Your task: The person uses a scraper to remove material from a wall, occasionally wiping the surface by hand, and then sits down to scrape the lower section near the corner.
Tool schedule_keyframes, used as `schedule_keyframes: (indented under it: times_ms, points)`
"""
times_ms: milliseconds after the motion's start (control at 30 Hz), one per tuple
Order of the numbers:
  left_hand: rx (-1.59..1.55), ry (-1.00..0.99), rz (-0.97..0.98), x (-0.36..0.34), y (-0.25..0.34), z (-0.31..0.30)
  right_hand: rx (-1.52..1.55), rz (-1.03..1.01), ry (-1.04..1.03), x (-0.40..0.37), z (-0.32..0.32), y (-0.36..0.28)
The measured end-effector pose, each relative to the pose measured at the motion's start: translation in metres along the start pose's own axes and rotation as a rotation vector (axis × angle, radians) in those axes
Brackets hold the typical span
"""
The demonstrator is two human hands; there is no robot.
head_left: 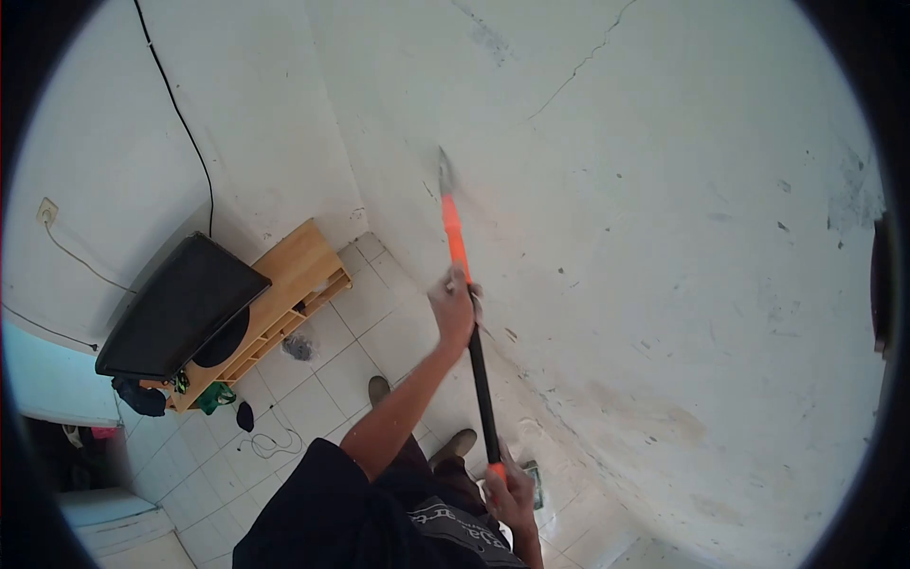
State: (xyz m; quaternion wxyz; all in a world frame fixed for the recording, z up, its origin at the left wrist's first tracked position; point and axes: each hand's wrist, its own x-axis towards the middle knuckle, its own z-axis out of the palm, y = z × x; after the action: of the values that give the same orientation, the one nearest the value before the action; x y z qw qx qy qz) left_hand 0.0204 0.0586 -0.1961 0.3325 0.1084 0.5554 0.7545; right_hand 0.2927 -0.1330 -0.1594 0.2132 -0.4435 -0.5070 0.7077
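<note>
- Head camera view: a pale, scuffed wall (664, 237) spreads ahead of and to the right of both hands, with a thin crack (590, 59) beyond the left hand, up and to the right.
- White tiled floor (322, 408) lies below the hands, reaching out to their left.
- To the left of the left hand, a wooden TV stand (301, 258) with open compartments stands on the floor, and a black television (180, 303) is on it.
- Between both hands runs a long-handled tool (482, 389), black along the middle and orange toward both ends; its grey blade (444, 173) points away past the left hand, at the wall. Whether the blade touches the wall, I cannot tell.
- The left hand (455, 308) is closed around the handle, near where black meets the upper orange part.
- The right hand (512, 493), nearer the body, is wrapped around the lower orange end.
- Two shoes (460, 446) show on the floor, to the left of the right hand.
- A coiled pale cable (275, 444) lies on the floor, well to the left of the right hand.
- A clear, crumpled bag (299, 346) rests beside the stand, left of the left hand.
- A wall socket (46, 211), far left of the left hand, has a plug in it.
</note>
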Motion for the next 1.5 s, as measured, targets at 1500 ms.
schedule_keyframes:
  times_ms: [1500]
  points:
    - [-0.113, 0.104, -0.468, 0.059, -0.12, -0.057, -0.418, 0.003, 0.099, 0.056, 0.025, 0.013]
